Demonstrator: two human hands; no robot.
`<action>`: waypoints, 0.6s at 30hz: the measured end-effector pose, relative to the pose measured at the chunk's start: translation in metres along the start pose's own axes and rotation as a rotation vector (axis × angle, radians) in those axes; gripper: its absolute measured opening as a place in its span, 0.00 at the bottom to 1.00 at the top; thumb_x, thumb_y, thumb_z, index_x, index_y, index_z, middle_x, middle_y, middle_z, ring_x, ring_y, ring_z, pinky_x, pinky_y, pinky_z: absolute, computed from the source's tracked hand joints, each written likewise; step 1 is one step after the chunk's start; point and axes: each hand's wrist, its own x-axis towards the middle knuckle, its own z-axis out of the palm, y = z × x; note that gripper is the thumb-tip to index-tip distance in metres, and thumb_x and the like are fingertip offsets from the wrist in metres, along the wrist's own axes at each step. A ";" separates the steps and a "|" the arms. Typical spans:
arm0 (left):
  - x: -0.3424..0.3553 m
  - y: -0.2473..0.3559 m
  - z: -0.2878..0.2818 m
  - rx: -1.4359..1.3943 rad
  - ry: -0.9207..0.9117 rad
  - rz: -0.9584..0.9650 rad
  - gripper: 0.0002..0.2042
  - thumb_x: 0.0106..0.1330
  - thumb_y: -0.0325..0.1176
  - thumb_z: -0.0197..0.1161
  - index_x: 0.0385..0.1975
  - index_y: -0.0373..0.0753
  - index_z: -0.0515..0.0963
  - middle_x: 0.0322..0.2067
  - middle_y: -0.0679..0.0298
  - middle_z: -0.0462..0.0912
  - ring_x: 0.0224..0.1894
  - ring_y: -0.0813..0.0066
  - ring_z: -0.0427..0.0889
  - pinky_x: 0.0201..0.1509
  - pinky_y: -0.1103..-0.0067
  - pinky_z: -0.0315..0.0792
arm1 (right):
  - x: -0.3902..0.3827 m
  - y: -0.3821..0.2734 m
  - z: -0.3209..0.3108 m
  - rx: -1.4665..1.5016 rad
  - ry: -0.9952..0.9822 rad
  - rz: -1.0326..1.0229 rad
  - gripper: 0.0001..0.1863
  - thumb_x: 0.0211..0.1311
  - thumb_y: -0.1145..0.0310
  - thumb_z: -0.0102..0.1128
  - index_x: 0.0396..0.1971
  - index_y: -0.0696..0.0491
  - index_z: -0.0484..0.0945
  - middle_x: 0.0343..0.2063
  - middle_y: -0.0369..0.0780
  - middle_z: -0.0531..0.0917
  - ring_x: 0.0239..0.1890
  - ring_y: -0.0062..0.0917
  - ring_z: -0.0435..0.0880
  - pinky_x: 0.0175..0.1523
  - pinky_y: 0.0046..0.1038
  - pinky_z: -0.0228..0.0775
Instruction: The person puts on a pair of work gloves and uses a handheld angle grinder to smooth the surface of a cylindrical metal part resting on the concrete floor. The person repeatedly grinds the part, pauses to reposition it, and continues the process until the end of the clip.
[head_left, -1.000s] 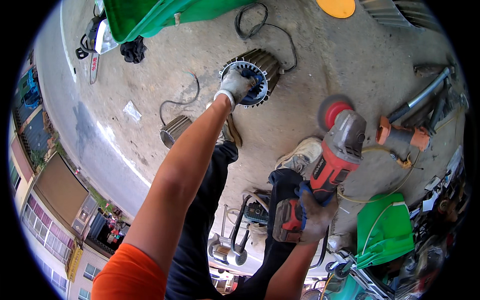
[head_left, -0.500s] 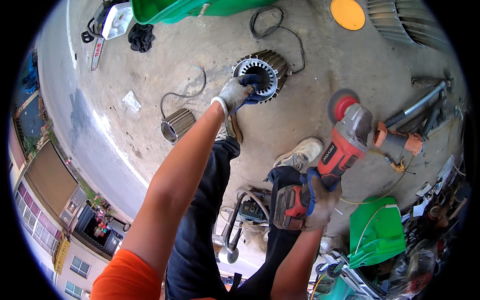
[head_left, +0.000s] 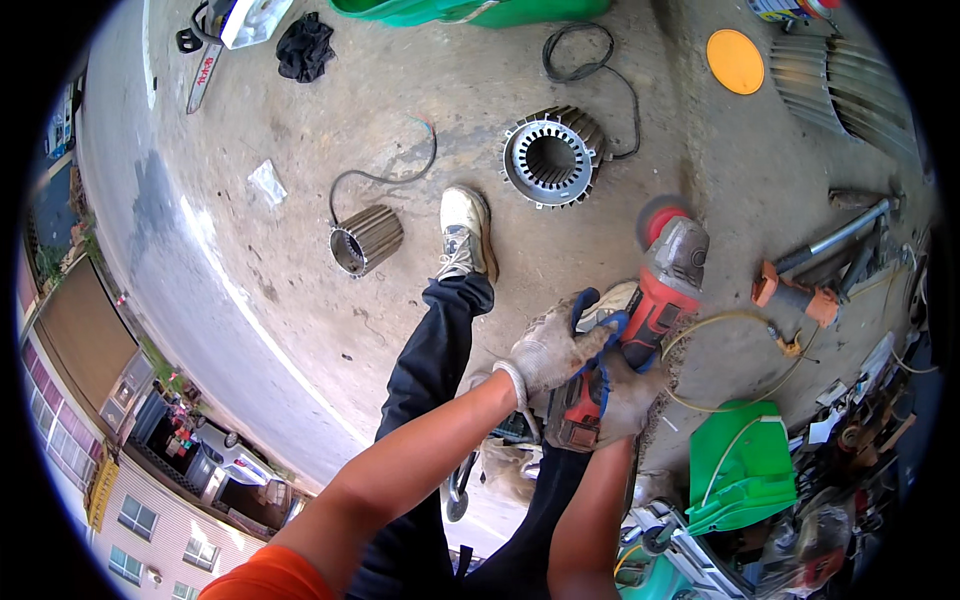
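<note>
My right hand (head_left: 629, 395), in a grey and blue work glove, grips the handle of a red, black and grey cordless angle grinder (head_left: 665, 295). The grinder's disc is blurred at its far end, above the floor. My left hand (head_left: 562, 345), gloved too, is beside the grinder body with thumb and fingers apart; whether it touches the tool is hard to tell. Farther off, a ribbed metal motor housing (head_left: 583, 127) rests on the concrete, its slotted ring facing me. A smaller ribbed metal cylinder (head_left: 381, 234) lies to the left with a cable.
A looped black cable (head_left: 622, 73) runs to the larger housing. An orange disc (head_left: 735, 62) and large ribbed metal piece (head_left: 800, 85) are far right. An orange-black tool (head_left: 798, 297), yellow hose (head_left: 720, 318) and green container (head_left: 740, 460) sit right. A chainsaw (head_left: 204, 78) lies far left.
My left hand has left the larger motor housing and come back to the grinder. The grinder stays in my right hand, and my view has shifted slightly.
</note>
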 end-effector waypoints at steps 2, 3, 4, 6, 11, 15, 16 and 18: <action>0.011 0.022 0.008 0.007 -0.123 -0.020 0.33 0.63 0.54 0.60 0.58 0.31 0.68 0.51 0.41 0.77 0.56 0.50 0.77 0.59 0.69 0.68 | -0.002 0.018 -0.001 0.000 -0.041 -0.029 0.26 0.57 0.80 0.59 0.57 0.57 0.68 0.50 0.41 0.77 0.52 0.26 0.77 0.59 0.32 0.70; 0.013 0.028 0.015 0.106 -0.113 -0.050 0.33 0.62 0.55 0.60 0.56 0.31 0.69 0.49 0.41 0.78 0.55 0.50 0.77 0.58 0.68 0.69 | 0.002 0.016 0.004 0.734 -0.044 0.201 0.20 0.68 0.67 0.50 0.58 0.56 0.68 0.54 0.42 0.75 0.55 0.28 0.75 0.61 0.34 0.68; 0.013 0.033 0.019 0.205 -0.103 -0.080 0.33 0.61 0.56 0.60 0.55 0.31 0.71 0.48 0.41 0.79 0.54 0.49 0.78 0.56 0.68 0.70 | 0.004 0.016 0.011 0.649 0.017 0.215 0.21 0.70 0.64 0.46 0.58 0.58 0.68 0.53 0.43 0.75 0.54 0.29 0.76 0.61 0.33 0.68; 0.010 0.036 0.016 0.169 -0.082 -0.128 0.33 0.61 0.56 0.60 0.54 0.32 0.71 0.45 0.42 0.80 0.52 0.48 0.79 0.55 0.67 0.70 | 0.004 0.019 0.023 0.477 0.143 0.239 0.24 0.73 0.58 0.38 0.59 0.60 0.67 0.53 0.45 0.76 0.52 0.31 0.76 0.60 0.33 0.68; 0.010 0.021 0.017 0.159 -0.026 -0.139 0.31 0.61 0.55 0.60 0.54 0.32 0.72 0.41 0.45 0.82 0.47 0.50 0.81 0.53 0.67 0.72 | -0.002 0.024 0.027 0.475 0.057 0.285 0.22 0.74 0.58 0.36 0.57 0.56 0.69 0.49 0.39 0.77 0.50 0.28 0.77 0.58 0.33 0.69; 0.008 0.007 0.014 0.141 -0.088 0.004 0.30 0.62 0.53 0.62 0.54 0.32 0.71 0.39 0.50 0.83 0.44 0.60 0.82 0.51 0.70 0.73 | 0.007 0.052 0.012 1.119 -0.418 0.227 0.20 0.70 0.61 0.44 0.55 0.56 0.70 0.42 0.38 0.79 0.44 0.25 0.79 0.54 0.32 0.71; 0.009 0.000 0.009 0.136 -0.116 0.065 0.30 0.62 0.52 0.63 0.55 0.32 0.71 0.39 0.51 0.83 0.42 0.63 0.82 0.50 0.71 0.73 | 0.004 0.051 0.011 1.037 -0.436 0.220 0.19 0.67 0.64 0.48 0.54 0.57 0.71 0.41 0.38 0.79 0.42 0.25 0.80 0.52 0.32 0.73; 0.019 -0.014 -0.022 0.086 -0.152 0.065 0.31 0.61 0.51 0.65 0.55 0.32 0.71 0.37 0.54 0.83 0.39 0.70 0.81 0.46 0.74 0.74 | -0.011 0.024 0.017 0.488 -0.223 0.233 0.19 0.61 0.73 0.56 0.53 0.58 0.71 0.38 0.39 0.79 0.38 0.24 0.81 0.48 0.31 0.76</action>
